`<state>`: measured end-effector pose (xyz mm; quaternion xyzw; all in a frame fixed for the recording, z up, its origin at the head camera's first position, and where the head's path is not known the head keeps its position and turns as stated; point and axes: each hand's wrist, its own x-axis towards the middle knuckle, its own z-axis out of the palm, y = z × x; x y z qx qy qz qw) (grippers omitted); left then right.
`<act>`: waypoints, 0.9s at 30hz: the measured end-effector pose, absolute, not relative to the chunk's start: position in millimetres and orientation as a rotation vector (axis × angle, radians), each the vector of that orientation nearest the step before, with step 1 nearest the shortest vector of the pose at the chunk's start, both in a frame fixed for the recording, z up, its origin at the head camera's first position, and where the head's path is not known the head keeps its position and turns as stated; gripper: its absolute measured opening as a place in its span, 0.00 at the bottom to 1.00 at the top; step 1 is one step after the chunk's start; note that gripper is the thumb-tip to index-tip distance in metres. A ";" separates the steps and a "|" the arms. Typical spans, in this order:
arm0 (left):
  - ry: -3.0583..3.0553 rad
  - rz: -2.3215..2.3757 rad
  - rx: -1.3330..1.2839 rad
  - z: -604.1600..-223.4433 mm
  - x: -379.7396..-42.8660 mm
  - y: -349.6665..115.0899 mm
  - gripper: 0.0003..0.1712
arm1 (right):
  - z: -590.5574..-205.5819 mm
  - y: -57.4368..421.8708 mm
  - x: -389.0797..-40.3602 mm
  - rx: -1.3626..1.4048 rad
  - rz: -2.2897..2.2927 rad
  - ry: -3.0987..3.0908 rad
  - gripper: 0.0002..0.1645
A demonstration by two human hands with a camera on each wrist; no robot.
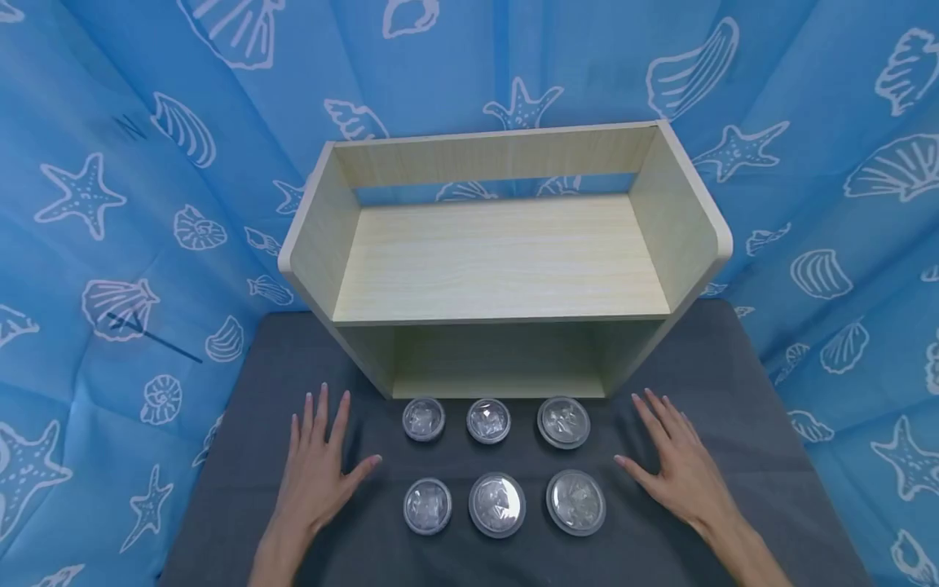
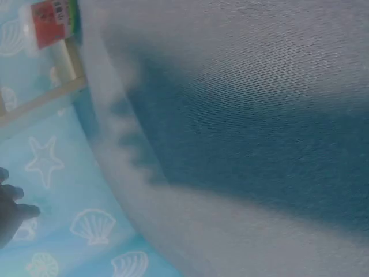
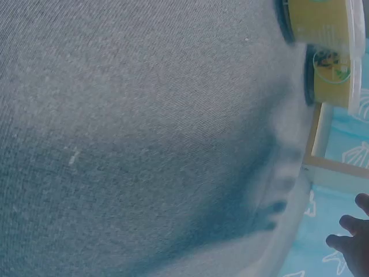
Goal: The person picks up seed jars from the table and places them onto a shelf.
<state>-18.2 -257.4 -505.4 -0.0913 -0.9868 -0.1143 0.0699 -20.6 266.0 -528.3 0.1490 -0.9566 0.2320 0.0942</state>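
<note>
My left hand (image 1: 314, 473) hovers palm down with fingers spread, left of two rows of round lidded tubs. My right hand (image 1: 682, 469) is spread the same way at their right. Both hold nothing. Nearest the left hand are a small back tub (image 1: 423, 419) and a small front tub (image 1: 427, 506). Nearest the right are larger ones, a back tub (image 1: 563, 422) and a front tub (image 1: 575, 503). Between them stand a middle back tub (image 1: 488, 421) and a middle front tub (image 1: 496, 505). The left wrist view catches a red-labelled tub (image 2: 49, 23), the right a yellow-labelled tub (image 3: 320, 23).
Behind the tubs stands a pale wooden two-level shelf (image 1: 499, 261), its lower front edge close to the back row. A dark grey cloth (image 1: 381, 562) covers the table. Blue curtain (image 1: 110, 269) printed with white shells and starfish hangs behind and at both sides.
</note>
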 end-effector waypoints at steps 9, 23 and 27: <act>-2.774 -0.493 -0.421 -482.0 -20.7 -251.1 0.56 | -517.8 251.3 -17.5 0.561 0.840 -2.802 0.56; -2.603 -0.629 -0.417 -451.4 -28.5 -241.0 0.53 | -520.6 229.0 -10.5 0.583 1.021 -2.733 0.56; -2.604 -0.652 -0.411 -443.7 -31.0 -239.2 0.54 | -517.2 224.4 -7.3 0.582 1.058 -2.743 0.55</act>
